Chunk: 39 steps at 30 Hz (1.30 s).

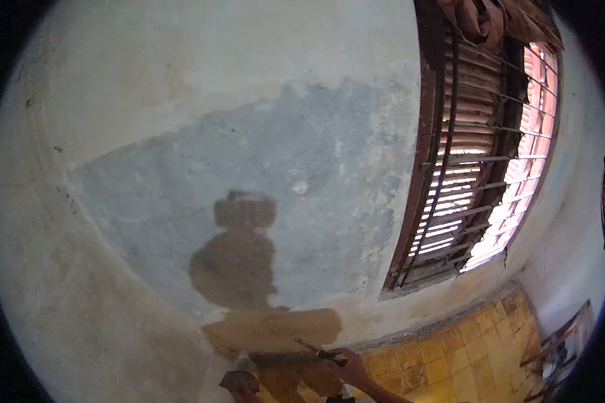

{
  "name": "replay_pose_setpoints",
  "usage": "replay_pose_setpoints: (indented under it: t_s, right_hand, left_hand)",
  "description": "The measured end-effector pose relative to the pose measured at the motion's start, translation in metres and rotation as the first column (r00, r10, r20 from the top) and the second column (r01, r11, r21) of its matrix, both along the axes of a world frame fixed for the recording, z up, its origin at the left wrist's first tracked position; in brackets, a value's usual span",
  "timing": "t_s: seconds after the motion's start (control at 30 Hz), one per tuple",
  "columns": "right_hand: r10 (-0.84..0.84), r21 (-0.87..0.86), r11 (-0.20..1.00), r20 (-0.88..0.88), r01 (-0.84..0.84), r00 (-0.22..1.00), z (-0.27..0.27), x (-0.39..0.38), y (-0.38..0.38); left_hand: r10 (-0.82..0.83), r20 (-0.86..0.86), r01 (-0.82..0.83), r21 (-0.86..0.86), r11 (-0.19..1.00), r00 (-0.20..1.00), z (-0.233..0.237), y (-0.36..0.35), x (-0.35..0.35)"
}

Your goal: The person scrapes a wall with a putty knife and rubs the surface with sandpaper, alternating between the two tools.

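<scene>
The window (476, 101) is right of the brush (327, 354), above the floor (457, 344).

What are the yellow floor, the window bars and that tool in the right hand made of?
Floor: probably hard tiles, worn, since blotchy squares meet at straight seams.
Window bars: likely metal, dull, because they're thin and straight.
Tool: dark handle, maybe wood or plastic; its lighter end is too small to tell.

Barred window (476, 158), yellow tiled floor (454, 346)

Slim tool (310, 346) in right fingers (343, 352)
</scene>
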State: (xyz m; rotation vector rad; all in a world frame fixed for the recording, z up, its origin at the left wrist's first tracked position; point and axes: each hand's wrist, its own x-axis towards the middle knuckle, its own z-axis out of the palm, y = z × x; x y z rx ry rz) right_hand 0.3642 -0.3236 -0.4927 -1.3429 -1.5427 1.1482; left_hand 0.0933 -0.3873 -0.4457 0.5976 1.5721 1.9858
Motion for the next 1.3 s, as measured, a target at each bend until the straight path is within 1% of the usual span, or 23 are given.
replay_pose_setpoints:
  t_s: [0.03,0.13,0.2,0.33,0.4,0.47,0.5,0.57,0.63,0.67,0.77,0.8,0.83,0.87,0.9,0.93,0.97,1.03,1.13,1.2,1.23,1.27,1.3]
  right_hand:
    - [-0.007,-0.096,0.995,-0.040,0.003,0.999,0.008,0.004,0.009]
    - [-0.096,0.031,0.994,-0.125,0.100,0.988,0.041,0.016,0.031]
    - [-0.166,0.032,0.984,-0.164,0.173,0.972,0.058,0.024,0.043]
    - [-0.332,0.183,0.912,-0.194,0.366,0.923,0.052,0.022,0.059]
    - [-0.439,0.101,0.876,-0.236,0.471,0.867,0.042,0.010,0.049]
    - [-0.538,0.031,0.825,-0.265,0.565,0.800,0.031,-0.002,0.039]
    - [-0.553,0.023,0.807,-0.318,0.590,0.770,0.032,-0.010,0.033]
    - [-0.575,0.000,0.774,-0.421,0.634,0.702,0.041,-0.035,0.019]
    - [-0.530,0.021,0.819,-0.356,0.573,0.770,0.057,-0.050,0.018]
    - [-0.505,0.024,0.841,-0.320,0.540,0.802,0.068,-0.057,0.016]
    - [-0.472,0.376,0.791,-0.128,0.483,0.872,0.159,-0.057,0.037]
    - [-0.509,0.480,0.732,-0.087,0.484,0.856,0.175,-0.050,0.050]
    - [-0.546,0.578,0.667,-0.049,0.470,0.836,0.190,-0.042,0.064]
    - [-0.586,0.616,0.606,-0.081,0.503,0.806,0.218,-0.038,0.075]
    - [-0.620,0.658,0.539,-0.113,0.526,0.776,0.247,-0.031,0.087]
    - [-0.680,0.767,0.405,-0.111,0.498,0.725,0.271,-0.022,0.099]
    - [-0.731,0.858,0.260,-0.124,0.442,0.671,0.291,-0.012,0.110]
    - [-0.749,0.901,0.109,-0.203,0.420,0.631,0.324,0.007,0.130]
    - [-0.784,0.942,0.024,-0.190,0.335,0.591,0.361,0.032,0.146]
    - [-0.841,0.960,-0.060,-0.197,0.275,0.503,0.374,0.042,0.155]
    - [-0.846,0.959,-0.102,-0.224,0.265,0.483,0.385,0.041,0.155]
    - [-0.811,0.930,-0.169,-0.319,0.326,0.491,0.395,0.038,0.162]
    - [-0.821,0.939,-0.200,-0.317,0.281,0.474,0.405,0.037,0.168]
  left_hand:
    - [-0.013,-0.027,0.013,0.034,0.999,1.000,0.005,0.014,-0.002]
    - [-0.051,-0.123,0.068,0.135,0.989,0.991,0.019,0.054,-0.004]
    - [-0.089,-0.185,0.129,0.213,0.968,0.979,0.033,0.083,-0.007]
    - [-0.148,-0.391,0.293,0.343,0.892,0.908,0.061,0.147,-0.016]
    - [-0.134,-0.576,0.343,0.270,0.900,0.806,0.077,0.174,-0.028]
    - [-0.128,-0.777,0.417,0.184,0.890,0.616,0.105,0.203,-0.038]
    - [-0.126,-0.873,0.461,0.121,0.879,0.470,0.129,0.213,-0.047]
    - [0.021,-0.955,0.549,0.188,0.814,0.296,0.165,0.247,-0.055]
    - [0.289,-0.906,0.643,0.423,0.639,0.309,0.197,0.283,-0.055]
    - [0.259,-0.916,0.677,0.402,0.616,0.308,0.219,0.293,-0.060]
    - [0.688,-0.723,0.528,0.606,0.595,0.055,0.311,0.312,-0.030]
    - [0.694,-0.719,0.515,0.611,0.601,0.043,0.332,0.331,-0.027]
    - [0.716,-0.689,0.581,0.629,0.516,0.111,0.366,0.334,-0.010]
    - [0.731,-0.657,0.636,0.646,0.423,0.182,0.403,0.335,0.005]
    - [0.763,-0.616,0.659,0.659,0.363,0.196,0.432,0.341,0.015]
    - [0.796,-0.566,0.675,0.675,0.299,0.213,0.452,0.348,0.023]
    - [0.788,-0.579,0.653,0.683,0.326,0.212,0.463,0.357,0.031]
    - [0.778,-0.593,0.607,0.702,0.374,0.206,0.479,0.370,0.041]
    - [0.833,-0.552,0.555,0.697,0.453,0.014,0.479,0.387,0.049]
    - [0.828,-0.560,0.549,0.695,0.465,0.007,0.477,0.388,0.052]
    - [0.826,-0.563,0.540,0.693,0.478,-0.008,0.475,0.387,0.051]
    - [0.835,-0.548,0.509,0.706,0.492,-0.047,0.473,0.387,0.052]
    - [0.843,-0.530,0.476,0.722,0.503,-0.086,0.473,0.387,0.053]
